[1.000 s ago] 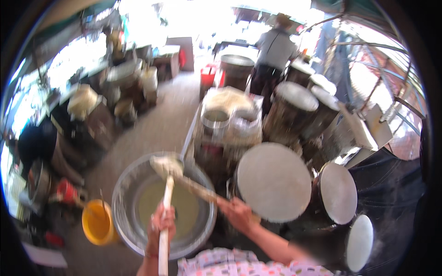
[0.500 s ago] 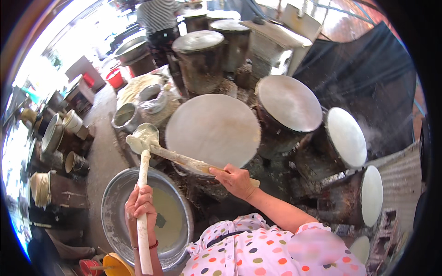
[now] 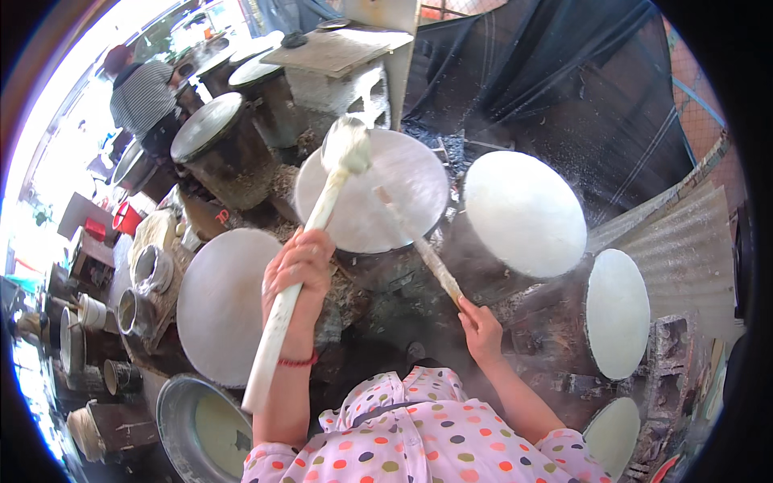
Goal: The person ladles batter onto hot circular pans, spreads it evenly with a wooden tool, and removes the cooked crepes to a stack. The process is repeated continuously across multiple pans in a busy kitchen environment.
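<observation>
My left hand point(image 3: 302, 266) is wrapped round the long pale handle of a ladle point(image 3: 326, 201). The ladle's bowl, coated in thick cream batter, appears over the far round griddle point(image 3: 411, 213). Pinched in my right hand point(image 3: 482, 332) is a flat wooden scraper stick point(image 3: 435, 264), crusted with dried batter. Its far tip lies over the same griddle; I cannot tell whether it touches. That griddle has a greyish top. To its right, another round griddle point(image 3: 527, 213) is covered in white. Below left stands a metal basin point(image 3: 173, 419) holding pale batter.
More round griddles on drum stoves surround me: a grey one point(image 3: 229, 306) at left, white ones point(image 3: 617, 314) at right. A co-worker in a striped top point(image 3: 143, 97) stands far left. Buckets point(image 3: 122, 378) line the left side. Concrete blocks point(image 3: 664, 362) stand at right.
My view has swung right. The ladle, held over the near griddle's left edge with the stick against it, is now apart from the stick and over another griddle. Both hands keep their holds.
</observation>
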A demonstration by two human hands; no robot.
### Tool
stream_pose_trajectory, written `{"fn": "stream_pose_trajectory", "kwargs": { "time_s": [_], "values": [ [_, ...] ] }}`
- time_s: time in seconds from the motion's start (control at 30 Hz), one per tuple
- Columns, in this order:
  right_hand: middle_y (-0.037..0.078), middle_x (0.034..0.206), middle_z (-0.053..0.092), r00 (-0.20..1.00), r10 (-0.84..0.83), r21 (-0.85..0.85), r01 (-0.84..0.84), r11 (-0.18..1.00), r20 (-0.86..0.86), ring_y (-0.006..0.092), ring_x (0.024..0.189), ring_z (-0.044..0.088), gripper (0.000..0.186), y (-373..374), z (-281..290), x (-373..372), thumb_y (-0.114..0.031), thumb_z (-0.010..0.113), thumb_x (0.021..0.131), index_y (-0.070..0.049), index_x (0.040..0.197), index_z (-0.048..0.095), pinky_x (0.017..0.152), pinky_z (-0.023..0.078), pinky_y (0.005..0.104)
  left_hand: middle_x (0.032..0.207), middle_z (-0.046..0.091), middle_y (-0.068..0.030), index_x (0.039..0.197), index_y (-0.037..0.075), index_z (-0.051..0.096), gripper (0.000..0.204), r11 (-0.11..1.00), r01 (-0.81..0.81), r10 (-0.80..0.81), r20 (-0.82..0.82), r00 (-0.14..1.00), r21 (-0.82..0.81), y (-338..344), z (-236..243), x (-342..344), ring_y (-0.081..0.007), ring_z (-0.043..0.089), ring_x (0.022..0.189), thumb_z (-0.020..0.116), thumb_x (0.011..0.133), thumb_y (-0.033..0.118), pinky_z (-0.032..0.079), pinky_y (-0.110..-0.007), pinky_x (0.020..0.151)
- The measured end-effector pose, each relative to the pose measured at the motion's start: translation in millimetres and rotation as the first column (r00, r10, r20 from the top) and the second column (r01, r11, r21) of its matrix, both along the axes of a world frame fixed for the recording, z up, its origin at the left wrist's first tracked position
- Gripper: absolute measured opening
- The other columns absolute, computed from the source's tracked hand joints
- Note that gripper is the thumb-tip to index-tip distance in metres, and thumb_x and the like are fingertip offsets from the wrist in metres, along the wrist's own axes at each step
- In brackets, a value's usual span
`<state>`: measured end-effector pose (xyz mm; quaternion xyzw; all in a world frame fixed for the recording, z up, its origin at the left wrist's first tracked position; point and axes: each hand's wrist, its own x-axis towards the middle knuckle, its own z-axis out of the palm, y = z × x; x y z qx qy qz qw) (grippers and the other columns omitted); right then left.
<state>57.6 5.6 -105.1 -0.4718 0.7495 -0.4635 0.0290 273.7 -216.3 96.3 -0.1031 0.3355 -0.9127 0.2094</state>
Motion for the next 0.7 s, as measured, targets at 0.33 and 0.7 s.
{"fn": "stream_pose_trajectory", "kwargs": {
  "time_s": [0.33, 0.7],
  "values": [
    [0.006, 0.085, 0.063, 0.911, -0.237, 0.008, 0.249, 0.968, 0.339, 0.0156, 0.066, 0.054, 0.035, -91.2, 2.6, -45.4, -0.019, 0.059, 0.092, -0.012, 0.126, 0.06, 0.065, 0.047, 0.031, 0.074, 0.049, -0.0057, 0.14, 0.006, 0.039, 0.046, 0.277, 0.647, 0.79, 0.552, 0.268, -0.71, -62.8, -99.3, -189.2, -0.0099, 0.048, 0.054, 0.049, 0.096, 0.01, 0.038, -0.024, 0.038],
    [0.014, 0.076, 0.058, 0.948, -0.315, 0.406, 0.277, 0.871, 0.03, 0.0344, 0.076, 0.062, 0.035, -114.2, 0.7, -40.7, -0.018, 0.058, 0.091, -0.02, 0.126, 0.059, 0.07, 0.05, 0.0436, 0.092, 0.063, -0.0263, 0.137, 0.007, 0.042, 0.051, -0.333, 0.943, 0.896, -0.318, 0.31, -0.021, -121.3, -185.2, -178.6, -0.0444, 0.061, 0.081, 0.054, 0.087, 0.006, 0.049, -0.052, 0.073]
  ]
}}
